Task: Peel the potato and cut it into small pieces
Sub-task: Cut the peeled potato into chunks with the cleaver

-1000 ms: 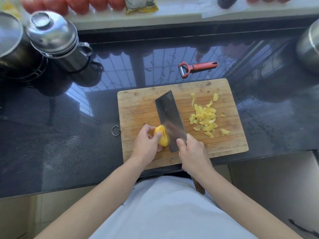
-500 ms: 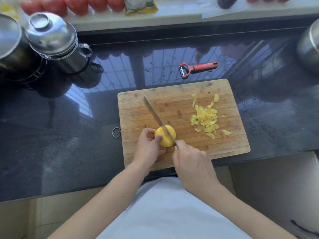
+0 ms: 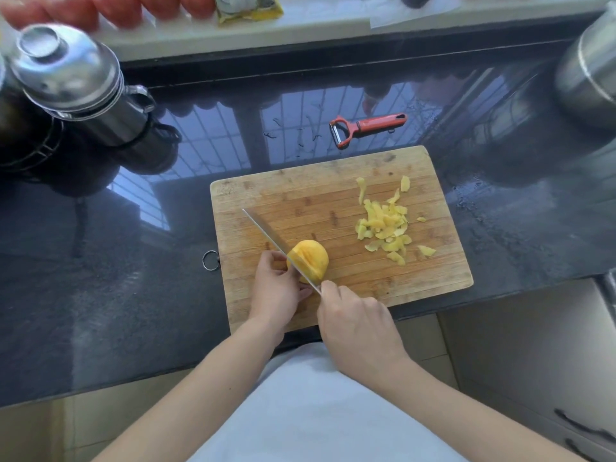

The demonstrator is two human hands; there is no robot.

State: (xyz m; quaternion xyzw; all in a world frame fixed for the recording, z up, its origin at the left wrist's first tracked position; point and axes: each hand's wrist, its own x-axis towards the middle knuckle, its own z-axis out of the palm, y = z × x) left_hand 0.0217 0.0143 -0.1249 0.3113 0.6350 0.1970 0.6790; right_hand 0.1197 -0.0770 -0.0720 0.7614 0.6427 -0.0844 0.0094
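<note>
A peeled yellow potato [image 3: 311, 260] lies on the wooden cutting board [image 3: 333, 201], near its front left. My left hand [image 3: 278, 288] grips the potato from the left side. My right hand [image 3: 355, 325] holds the handle of a cleaver [image 3: 266, 232], hidden under the hand. The blade stands on edge and runs diagonally through the left part of the potato, its tip pointing to the far left. A heap of yellow peelings [image 3: 386, 228] lies on the right half of the board.
A red peeler [image 3: 366, 126] lies on the dark glossy counter [image 3: 116, 278] just behind the board. Steel lidded pots [image 3: 73, 85] stand at the far left, another steel pot [image 3: 590, 75] at the far right. The counter's front edge runs under my forearms.
The cleaver turned from showing its flat side to standing on edge, then came down into the potato. My left hand stayed on the potato.
</note>
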